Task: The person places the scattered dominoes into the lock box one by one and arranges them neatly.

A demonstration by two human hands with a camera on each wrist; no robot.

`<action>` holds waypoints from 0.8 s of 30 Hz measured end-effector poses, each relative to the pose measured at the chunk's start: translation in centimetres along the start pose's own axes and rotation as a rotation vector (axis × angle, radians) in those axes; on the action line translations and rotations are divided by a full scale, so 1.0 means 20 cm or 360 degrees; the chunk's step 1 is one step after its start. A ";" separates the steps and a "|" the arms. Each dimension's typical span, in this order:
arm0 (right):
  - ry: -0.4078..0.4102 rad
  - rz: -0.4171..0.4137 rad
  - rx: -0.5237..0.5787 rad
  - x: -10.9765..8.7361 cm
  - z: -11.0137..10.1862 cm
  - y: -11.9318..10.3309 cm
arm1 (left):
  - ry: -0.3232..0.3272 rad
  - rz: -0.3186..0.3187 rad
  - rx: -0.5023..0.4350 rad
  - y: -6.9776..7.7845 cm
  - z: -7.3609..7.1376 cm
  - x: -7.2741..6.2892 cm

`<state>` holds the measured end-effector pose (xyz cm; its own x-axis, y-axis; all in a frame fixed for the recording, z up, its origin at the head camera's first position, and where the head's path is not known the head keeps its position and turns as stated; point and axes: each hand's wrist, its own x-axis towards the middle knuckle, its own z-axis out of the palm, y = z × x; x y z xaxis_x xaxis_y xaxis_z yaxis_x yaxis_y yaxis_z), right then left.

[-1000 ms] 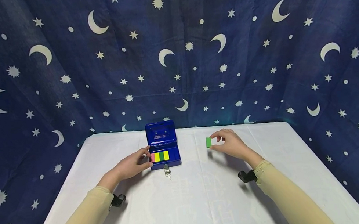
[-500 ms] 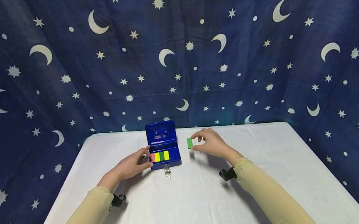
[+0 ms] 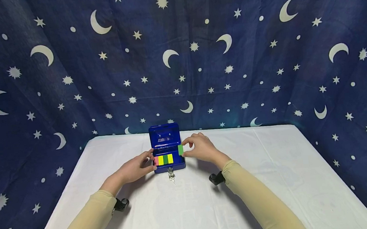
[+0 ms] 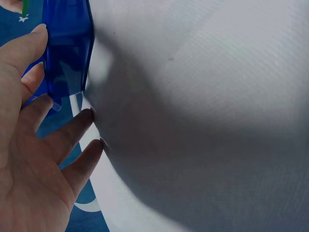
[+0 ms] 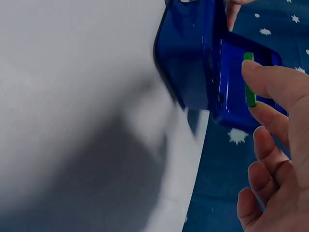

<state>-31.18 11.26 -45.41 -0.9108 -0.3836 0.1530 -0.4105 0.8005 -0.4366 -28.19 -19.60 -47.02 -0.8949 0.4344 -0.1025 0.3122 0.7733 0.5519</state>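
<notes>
A blue cash box (image 3: 179,161) stands with its lid (image 3: 164,135) raised. Inside, along its front left, lies a row of flat coloured blocks (image 3: 163,160), pink, yellow and green. My right hand (image 3: 202,149) pinches a thin green block (image 3: 180,150) between thumb and index finger, upright over the box's right edge; the other fingers are loosely bent in the right wrist view. My left hand (image 3: 137,167) rests at the box's left side. Its thumb (image 4: 38,38) touches the front rim near the corner, and the other fingers are spread behind and beside it.
Keys (image 3: 171,176) hang from the latch at the box's front. A white cloth covers the table (image 3: 194,211). A dark blue curtain (image 3: 199,71) with moons and stars hangs close behind the far edge. Black wrist mounts (image 3: 216,178) sit under both wrists.
My right hand has carried the green block leftward, from well right of the box to its right edge. My left hand, the box and the row of blocks have stayed in place.
</notes>
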 end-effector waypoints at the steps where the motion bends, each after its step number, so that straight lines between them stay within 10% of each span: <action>1: -0.0016 0.0005 -0.0016 0.01 0.01 -0.01 | 0.0000 0.0002 0.0000 0.00 0.00 0.00; 24: -0.0246 0.0116 -0.0419 0.11 0.12 -0.14 | 0.0018 0.0002 0.0018 -0.01 0.00 0.00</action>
<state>-31.90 7.14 -46.09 -0.9289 -0.3701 -0.0160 -0.3602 0.9126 -0.1936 -28.21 -19.75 -47.03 -0.8980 0.4303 -0.0921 0.3171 0.7778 0.5427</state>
